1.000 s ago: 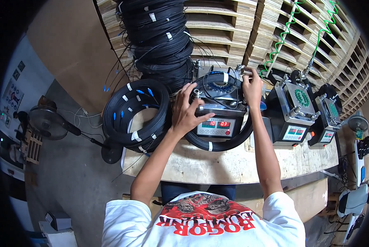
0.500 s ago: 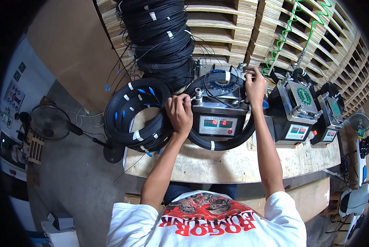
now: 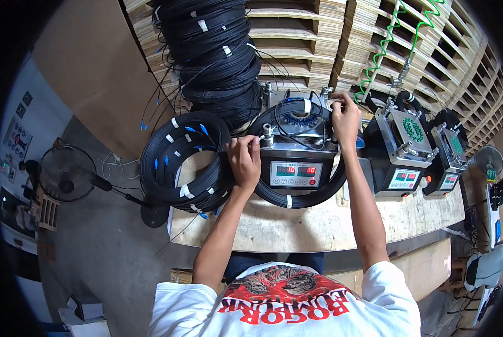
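Before me stands a polishing machine (image 3: 296,150) with a metal top, a red digital display and a row of buttons. A round fixture (image 3: 301,120) ringed with blue connectors lies on its top. A coil of black cable (image 3: 296,200) loops around the machine, tied with white bands. My left hand (image 3: 244,162) has its fingers curled on the small lever at the near-left corner clamp (image 3: 268,135). At the far-right corner my right hand (image 3: 347,120) pinches the lever by another clamp (image 3: 326,94). Both levers are mostly hidden by fingers.
More black cable coils (image 3: 185,190) with blue connectors lie left on the wooden table (image 3: 263,233). A tall cable stack (image 3: 212,56) rises behind. Two similar machines (image 3: 400,151) stand right, with green coiled hoses (image 3: 383,53) above. Wooden pallets (image 3: 296,33) form the back; a fan (image 3: 66,174) stands left.
The reading on the right side of the near machine's display has changed. Both hands stay at the same corner clamps; the whole view has shifted slightly.
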`<state>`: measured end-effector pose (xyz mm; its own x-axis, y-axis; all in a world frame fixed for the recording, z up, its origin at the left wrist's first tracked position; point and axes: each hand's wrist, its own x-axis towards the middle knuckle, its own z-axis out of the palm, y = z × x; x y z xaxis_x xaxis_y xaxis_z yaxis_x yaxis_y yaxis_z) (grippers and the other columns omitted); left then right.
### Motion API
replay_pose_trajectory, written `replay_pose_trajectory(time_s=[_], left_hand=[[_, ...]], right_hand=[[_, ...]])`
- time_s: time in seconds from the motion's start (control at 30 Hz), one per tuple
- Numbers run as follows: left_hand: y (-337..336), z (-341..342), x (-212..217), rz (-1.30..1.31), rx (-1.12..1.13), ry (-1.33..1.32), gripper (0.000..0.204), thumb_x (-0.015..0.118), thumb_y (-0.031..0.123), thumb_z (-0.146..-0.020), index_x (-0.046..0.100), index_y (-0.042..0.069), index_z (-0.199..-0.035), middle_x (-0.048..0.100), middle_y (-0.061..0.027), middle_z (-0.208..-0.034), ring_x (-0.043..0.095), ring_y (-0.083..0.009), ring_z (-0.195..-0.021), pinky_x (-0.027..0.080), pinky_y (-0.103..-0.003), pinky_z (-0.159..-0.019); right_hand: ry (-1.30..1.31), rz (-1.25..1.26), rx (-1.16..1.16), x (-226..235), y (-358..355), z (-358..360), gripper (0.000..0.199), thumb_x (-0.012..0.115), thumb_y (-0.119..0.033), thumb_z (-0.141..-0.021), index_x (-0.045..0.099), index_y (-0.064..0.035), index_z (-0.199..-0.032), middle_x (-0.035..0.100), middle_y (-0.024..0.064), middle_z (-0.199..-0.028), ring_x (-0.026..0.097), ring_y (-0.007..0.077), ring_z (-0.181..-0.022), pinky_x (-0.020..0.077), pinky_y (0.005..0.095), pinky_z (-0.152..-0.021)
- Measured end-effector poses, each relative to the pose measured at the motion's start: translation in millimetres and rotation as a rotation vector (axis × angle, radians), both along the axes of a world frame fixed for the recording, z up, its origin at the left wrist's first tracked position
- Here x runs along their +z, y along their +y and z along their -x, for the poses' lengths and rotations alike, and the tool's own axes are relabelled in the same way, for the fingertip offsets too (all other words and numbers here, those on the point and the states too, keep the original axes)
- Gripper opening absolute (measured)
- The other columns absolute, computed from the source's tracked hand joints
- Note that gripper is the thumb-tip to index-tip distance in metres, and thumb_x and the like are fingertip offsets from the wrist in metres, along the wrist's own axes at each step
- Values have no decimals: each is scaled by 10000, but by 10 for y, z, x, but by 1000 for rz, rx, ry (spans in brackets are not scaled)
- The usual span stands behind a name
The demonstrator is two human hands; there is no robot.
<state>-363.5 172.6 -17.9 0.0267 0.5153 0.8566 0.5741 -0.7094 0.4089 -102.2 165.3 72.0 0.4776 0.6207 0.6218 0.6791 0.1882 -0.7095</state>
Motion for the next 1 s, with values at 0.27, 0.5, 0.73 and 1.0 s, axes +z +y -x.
replay_pose_trajectory(time_s=[0.27, 0.5, 0.73, 1.0], left_hand=[[20, -58, 21, -7, -86, -94, 138, 619, 101, -954, 559, 35, -1059, 564, -102, -836, 519, -284, -781, 405, -429, -745], [63, 0, 128, 84, -99, -79, 389, 498, 169, -994, 502, -13, -1338, 497, -250, -1237, 514, -385, -1163, 397, -486, -1007], [60, -48, 158, 466, -226, -167, 463, 479, 347, -1042, 561, 20, -1359, 662, -281, -1171, 650, -432, -1086, 501, -426, -917], [81, -8, 138, 431, -237, -146, 499, 465, 398, -1041, 564, 25, -1357, 678, -283, -1121, 666, -410, -1066, 504, -435, -912]], right_hand=[[41, -152, -59, -131, -208, 35, 201, 540, -9, -897, 674, 32, -1041, 684, 171, -778, 659, 278, -688, 505, 370, -676], [-403, 41, -262, -568, -771, 468, 783, 744, -499, -802, 491, -123, -1440, 484, 168, -1421, 482, 364, -1253, 308, 506, -1062], [-290, -110, -121, -577, -847, 377, 601, 687, -189, -767, 498, -45, -1319, 503, 211, -1357, 480, 408, -1245, 330, 501, -1077], [-10, -144, 108, -745, -953, 170, 272, 526, 32, -847, 520, 35, -1120, 579, 241, -1332, 585, 353, -1150, 451, 425, -985]])
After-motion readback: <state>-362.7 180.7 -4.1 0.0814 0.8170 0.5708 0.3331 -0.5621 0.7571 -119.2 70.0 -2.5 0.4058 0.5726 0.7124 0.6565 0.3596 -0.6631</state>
